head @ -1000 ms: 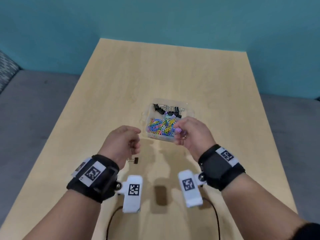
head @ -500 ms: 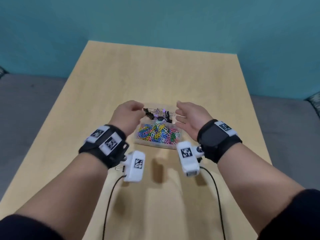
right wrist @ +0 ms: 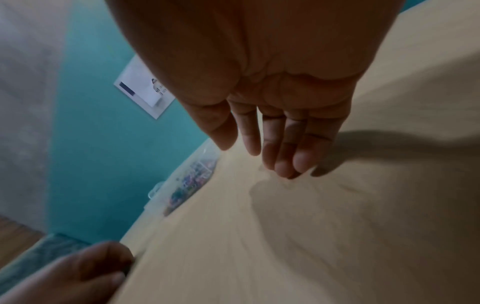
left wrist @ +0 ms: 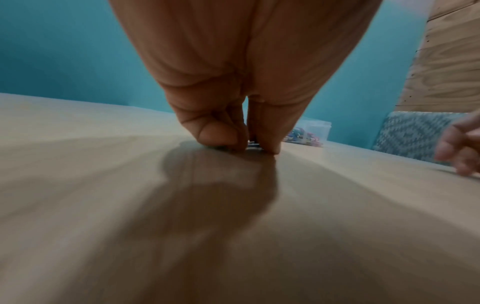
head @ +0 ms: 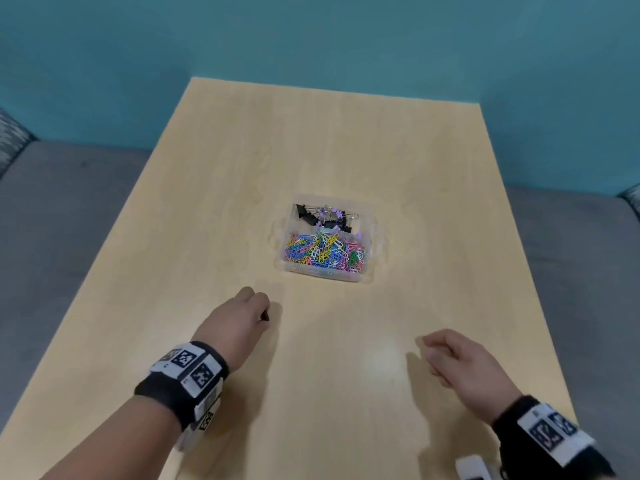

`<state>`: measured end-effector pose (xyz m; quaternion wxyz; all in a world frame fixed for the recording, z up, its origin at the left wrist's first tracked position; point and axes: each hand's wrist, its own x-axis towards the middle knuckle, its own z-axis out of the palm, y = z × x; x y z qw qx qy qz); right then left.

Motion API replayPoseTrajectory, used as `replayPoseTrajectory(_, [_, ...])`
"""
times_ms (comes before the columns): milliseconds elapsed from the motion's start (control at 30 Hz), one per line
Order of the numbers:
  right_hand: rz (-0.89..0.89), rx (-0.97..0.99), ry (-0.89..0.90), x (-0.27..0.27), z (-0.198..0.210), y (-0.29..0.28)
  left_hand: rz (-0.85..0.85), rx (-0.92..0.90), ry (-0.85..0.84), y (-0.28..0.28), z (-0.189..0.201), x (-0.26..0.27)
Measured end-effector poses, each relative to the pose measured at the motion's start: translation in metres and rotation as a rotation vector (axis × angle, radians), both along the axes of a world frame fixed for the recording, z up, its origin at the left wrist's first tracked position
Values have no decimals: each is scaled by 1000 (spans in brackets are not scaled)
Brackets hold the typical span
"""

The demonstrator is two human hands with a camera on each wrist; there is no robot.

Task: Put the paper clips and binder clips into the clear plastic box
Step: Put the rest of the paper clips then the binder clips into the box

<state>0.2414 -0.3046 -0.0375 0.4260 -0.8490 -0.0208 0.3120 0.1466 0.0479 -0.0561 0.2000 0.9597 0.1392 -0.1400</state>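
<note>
Clear glossy plastic box (head: pixel 372 251) on smooth pale wood-grain table (head: pixel 214 188).

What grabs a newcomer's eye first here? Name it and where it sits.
The clear plastic box mid-table, with bright paper clips heaped in its near part and binder clips at the far end. Nearer, the left hand pinches a small dark clip on the table.

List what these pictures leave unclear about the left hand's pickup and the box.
- Small dark clip: mostly hidden by the left hand in the head view, by its fingertips in the left wrist view.
- Clear box: clip count too small; blurred in the right wrist view.
</note>
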Motion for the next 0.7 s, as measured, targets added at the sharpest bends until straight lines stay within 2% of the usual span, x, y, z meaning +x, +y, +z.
replayPoseTrajectory(67, [49, -62, -20, -16, -6, -13, -5, 33, -18, -2, 0, 2])
replayPoseTrajectory(167, [66, -106, -53, -34, -11, -24, 22, 67, -152, -5, 11, 20])
replayPoseTrajectory(300, [79, -128, -103, -51, -10, -28, 107, 28, -311, -7, 39, 81])
replayPoseTrajectory(467, [131, -206, -115, -62, -3, -31, 184, -68, -328, -17, 51, 149])
replayPoseTrajectory(567, [153, -247, -41, -66, 1, -38, 233, -133, -334, -18, 42, 155])
replayPoseTrajectory(700, [135, -289, 12, -66, 6, -47, 334, -154, -354, -18, 24, 124])
